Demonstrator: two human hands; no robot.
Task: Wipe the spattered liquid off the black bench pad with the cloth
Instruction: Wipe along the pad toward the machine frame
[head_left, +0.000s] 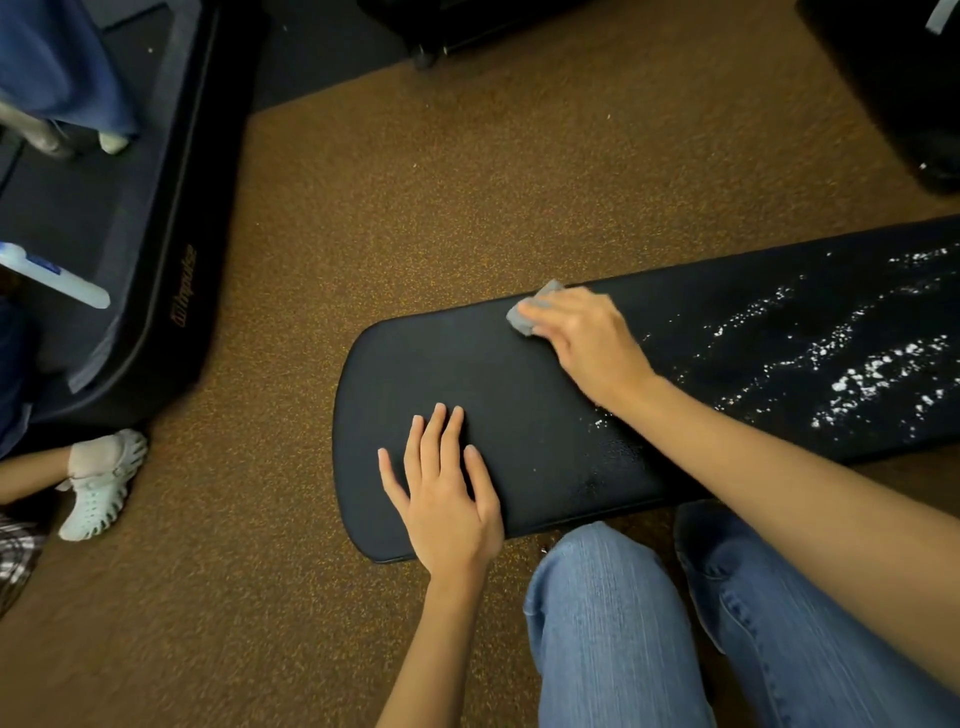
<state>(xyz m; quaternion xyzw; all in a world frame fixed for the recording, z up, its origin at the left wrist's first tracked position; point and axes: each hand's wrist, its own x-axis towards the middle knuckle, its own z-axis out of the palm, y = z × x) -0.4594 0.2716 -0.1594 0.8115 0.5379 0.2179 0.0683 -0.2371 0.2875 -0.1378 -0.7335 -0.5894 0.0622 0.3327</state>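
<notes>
- Black padded vinyl bench pad (519, 415) lies across brown speckled carpet (415, 182).
- Gold lettering on the black treadmill base (171, 249) is too blurred to read.
- One small grey folded cloth (530, 312) sits near the pad's far edge, pressed under the right hand (587, 343), fingers curled over it.
- One left hand (447, 493) rests flat, fingers spread, holding nothing.
- White spattered liquid droplets (857, 364) cover the pad's right part.

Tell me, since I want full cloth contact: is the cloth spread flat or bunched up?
Bunched up. The grey cloth shows only as a small crumpled wad under the right hand fingers on the bench pad.
</notes>
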